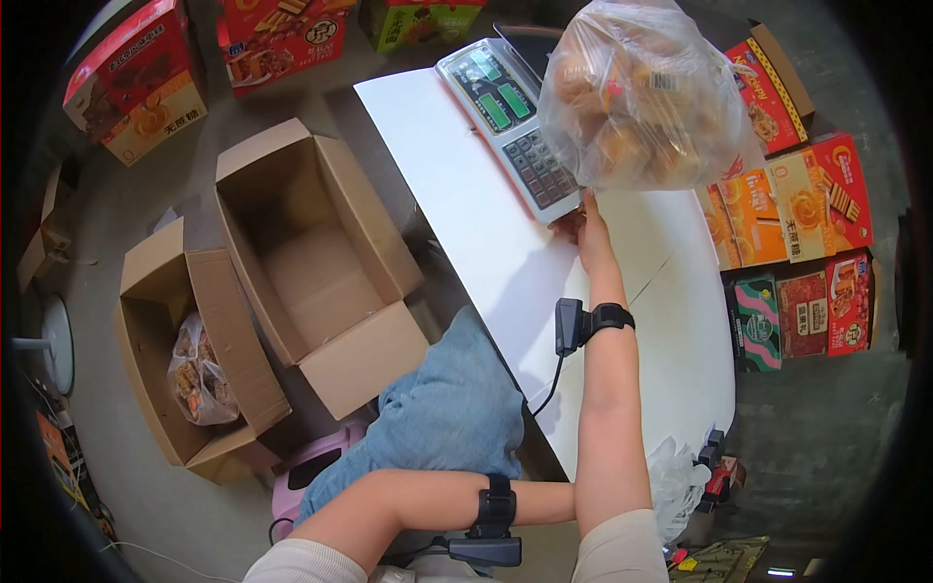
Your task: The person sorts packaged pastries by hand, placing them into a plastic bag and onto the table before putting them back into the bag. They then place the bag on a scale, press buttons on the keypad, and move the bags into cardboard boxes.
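A white electronic scale with green displays and a keypad stands on the white table. Over its far side sits a large clear plastic bag full of brownish packaged items, which hides the weighing area. My right hand is at the scale's near corner, its fingers closed on the edge and partly hidden. My left forearm reaches across at the bottom and passes behind my right arm, so my left hand is out of sight.
Two open cardboard boxes stand left of the table, one showing its bare inside, the other holding a bagged item. Colourful snack boxes lie beyond the table. Crumpled clear bags are at the lower right.
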`<state>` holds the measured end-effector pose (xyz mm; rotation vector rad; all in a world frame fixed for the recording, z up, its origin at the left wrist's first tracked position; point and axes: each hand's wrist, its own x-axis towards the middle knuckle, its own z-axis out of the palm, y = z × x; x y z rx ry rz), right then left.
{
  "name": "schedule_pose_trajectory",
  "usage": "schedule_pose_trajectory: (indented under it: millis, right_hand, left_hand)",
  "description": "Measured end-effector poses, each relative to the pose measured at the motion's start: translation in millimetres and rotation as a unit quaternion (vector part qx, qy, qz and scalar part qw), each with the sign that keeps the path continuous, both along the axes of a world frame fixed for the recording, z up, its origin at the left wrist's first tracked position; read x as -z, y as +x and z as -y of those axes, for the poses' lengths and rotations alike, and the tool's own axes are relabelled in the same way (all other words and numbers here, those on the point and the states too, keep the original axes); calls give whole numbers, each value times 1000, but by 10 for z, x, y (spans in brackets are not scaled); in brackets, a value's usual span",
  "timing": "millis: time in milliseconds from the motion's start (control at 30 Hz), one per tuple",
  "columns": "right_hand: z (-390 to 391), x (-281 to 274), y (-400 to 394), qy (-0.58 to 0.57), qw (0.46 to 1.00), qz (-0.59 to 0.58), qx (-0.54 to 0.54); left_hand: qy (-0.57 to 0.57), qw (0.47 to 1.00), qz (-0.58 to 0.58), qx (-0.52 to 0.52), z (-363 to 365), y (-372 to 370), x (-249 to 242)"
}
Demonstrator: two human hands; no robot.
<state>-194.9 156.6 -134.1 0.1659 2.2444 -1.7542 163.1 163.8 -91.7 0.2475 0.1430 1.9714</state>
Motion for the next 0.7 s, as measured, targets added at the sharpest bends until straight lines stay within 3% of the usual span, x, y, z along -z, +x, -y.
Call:
schedule_pose_trajectory:
  millis: [367,533,700]
  right_hand:
    - [-18,15,24,10,1000,-13,-7]
    - [-17,-30,101,-82,997,-10,1]
    - [3,-53,129,-88,996,-20,17]
  left_hand:
    - [-5,1000,-4,0,-2,7,-1]
    - [-3,1000,-5,1,19,-6,9]
    - [-3,1000,-7,4,-7,5,6]
